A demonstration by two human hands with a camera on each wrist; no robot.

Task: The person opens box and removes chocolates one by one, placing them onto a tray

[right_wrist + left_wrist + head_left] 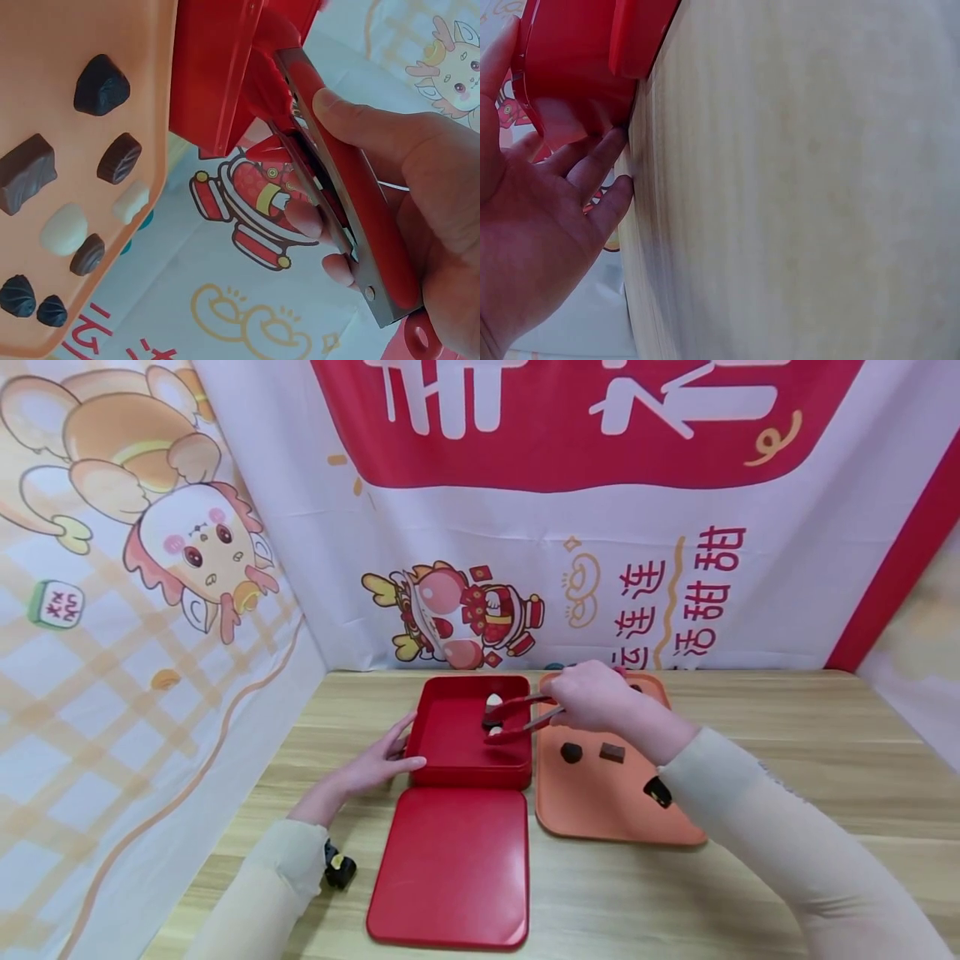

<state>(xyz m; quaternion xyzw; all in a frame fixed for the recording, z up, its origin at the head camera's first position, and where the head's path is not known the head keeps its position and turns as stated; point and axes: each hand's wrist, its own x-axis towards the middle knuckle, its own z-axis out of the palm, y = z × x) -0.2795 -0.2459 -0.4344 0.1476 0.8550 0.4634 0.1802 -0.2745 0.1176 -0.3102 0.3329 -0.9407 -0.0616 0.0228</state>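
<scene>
My right hand (596, 693) grips red-and-metal tongs (345, 195), thumb on one arm and fingers round the other. The tongs' red tips reach over the right wall of the red box (450, 764). Near those tips, inside the box, are a white piece (493, 700) of chocolate and other small pieces; I cannot tell whether the tips pinch one. With fingers extended, my left hand (378, 762) rests against the box's left side, thumb by the near corner. In the left wrist view its fingers (598, 161) lie along the box's lower wall.
Right of the box lies an orange tray (600, 814) with dark and white chocolates, among them a rectangular brown piece (612, 752). A red lid (450, 868) lies flat on the wooden table in front of the box. Behind hangs a printed cloth (330, 568).
</scene>
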